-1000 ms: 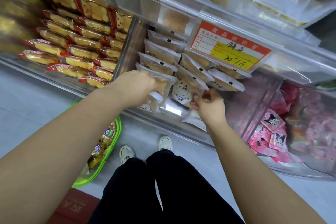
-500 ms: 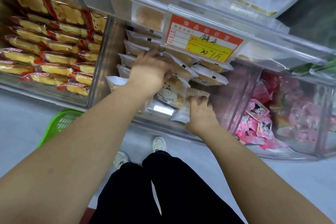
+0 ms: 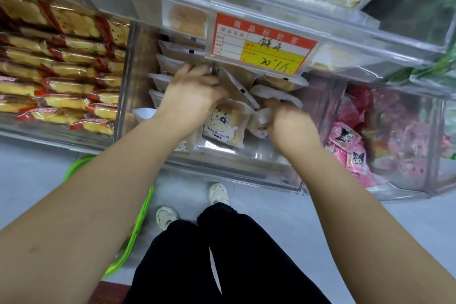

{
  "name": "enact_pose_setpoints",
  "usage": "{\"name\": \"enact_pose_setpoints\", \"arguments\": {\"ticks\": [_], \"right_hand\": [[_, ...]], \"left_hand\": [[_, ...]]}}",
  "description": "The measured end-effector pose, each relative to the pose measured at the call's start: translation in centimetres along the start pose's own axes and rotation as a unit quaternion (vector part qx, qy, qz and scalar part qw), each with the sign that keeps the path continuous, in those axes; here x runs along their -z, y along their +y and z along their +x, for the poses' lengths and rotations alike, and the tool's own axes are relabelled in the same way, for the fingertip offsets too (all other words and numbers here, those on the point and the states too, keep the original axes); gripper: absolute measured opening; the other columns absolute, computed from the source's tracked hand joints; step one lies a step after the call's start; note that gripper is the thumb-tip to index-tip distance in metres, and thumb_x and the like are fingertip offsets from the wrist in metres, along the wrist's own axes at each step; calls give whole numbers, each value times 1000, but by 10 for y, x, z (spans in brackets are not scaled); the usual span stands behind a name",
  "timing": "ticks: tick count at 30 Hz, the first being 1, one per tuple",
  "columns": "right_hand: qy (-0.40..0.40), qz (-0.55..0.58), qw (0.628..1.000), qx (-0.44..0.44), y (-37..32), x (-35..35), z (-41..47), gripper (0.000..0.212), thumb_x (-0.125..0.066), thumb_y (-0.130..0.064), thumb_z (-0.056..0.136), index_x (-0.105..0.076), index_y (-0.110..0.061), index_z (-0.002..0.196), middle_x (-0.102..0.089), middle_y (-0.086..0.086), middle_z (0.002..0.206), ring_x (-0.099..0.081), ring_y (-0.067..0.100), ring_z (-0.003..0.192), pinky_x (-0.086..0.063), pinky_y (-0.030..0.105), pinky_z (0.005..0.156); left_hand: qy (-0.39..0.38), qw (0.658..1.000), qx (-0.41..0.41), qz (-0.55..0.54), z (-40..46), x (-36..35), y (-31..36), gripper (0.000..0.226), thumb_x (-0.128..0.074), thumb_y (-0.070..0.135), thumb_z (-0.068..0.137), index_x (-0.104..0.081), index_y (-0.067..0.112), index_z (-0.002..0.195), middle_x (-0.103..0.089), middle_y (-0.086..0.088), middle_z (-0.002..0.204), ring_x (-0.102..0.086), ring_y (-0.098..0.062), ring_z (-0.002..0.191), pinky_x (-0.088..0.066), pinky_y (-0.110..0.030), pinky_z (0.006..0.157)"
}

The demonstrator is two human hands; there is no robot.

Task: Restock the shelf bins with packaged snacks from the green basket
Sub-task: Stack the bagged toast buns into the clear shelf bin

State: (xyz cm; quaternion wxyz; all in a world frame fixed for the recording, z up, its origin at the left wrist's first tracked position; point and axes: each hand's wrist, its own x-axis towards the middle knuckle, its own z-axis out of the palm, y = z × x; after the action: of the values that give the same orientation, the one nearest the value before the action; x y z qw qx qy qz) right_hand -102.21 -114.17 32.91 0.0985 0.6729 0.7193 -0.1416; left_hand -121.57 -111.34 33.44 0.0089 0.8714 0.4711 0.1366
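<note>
Toast packets in middle bin: left hand presses rows, grip unclear; right hand pinches one.

both forearms are bare, with no sleeves, watch or rings showing. the person wears loose black trousers. white trainers cover the feet.

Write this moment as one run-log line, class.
stage: restocking middle bin | left hand: pressing toast packets back | right hand: grips a packet, blurred | green basket: on floor
</note>
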Motion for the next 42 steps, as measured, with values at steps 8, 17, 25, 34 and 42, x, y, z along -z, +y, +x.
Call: {"name": "enact_pose_setpoints", "arguments": {"ticks": [8,17,25,34,42], "right_hand": [[-188,-19,982,19,-5,39,-2,14,-47,-11,87,-48,-15,101,-49,9,94,-45,26,82,-33,26,68],[-69,1,996,-61,-3,17,15,42,-47,3,84,-43,-8,125,-55,20,118,-55,38,105,-41,34,73],[118,20,989,-87,-1,-11,29,43,-42,-1,88,-37,-2,131,-45,21,130,-45,36,114,-31,36,89],[193,325,917,-126,-19,-22,-37,49,-47,15,76,-42,1,123,-39,20,119,-46,33,103,-27,19,76],[109,469,854,-198,-15,-36,-5,88,-60,-7,82,-2,-17,146,-50,17,130,-58,35,104,-50,38,85]], "left_hand": [[-123,984,116,52,22,-21,3,27,-51,22,90,-64,12,111,-64,-13,111,-47,-30,115,-28,-38,99],[-89,987,130,-17,19,-25,0,23,-51,27,89,-68,14,99,-66,-11,105,-47,-29,114,-27,-37,96],[-11,992,-76,-101,19,-20,24,26,-54,22,76,-68,10,93,-67,-9,97,-60,-31,96,-46,-39,75],[-117,967,133,-183,52,-40,42,16,-53,24,90,-66,24,100,-64,-2,112,-48,-25,112,-30,-31,92],[-180,907,151,-350,46,-33,28,18,-61,16,87,-60,33,84,-62,12,94,-59,-11,100,-41,-22,89]]}}
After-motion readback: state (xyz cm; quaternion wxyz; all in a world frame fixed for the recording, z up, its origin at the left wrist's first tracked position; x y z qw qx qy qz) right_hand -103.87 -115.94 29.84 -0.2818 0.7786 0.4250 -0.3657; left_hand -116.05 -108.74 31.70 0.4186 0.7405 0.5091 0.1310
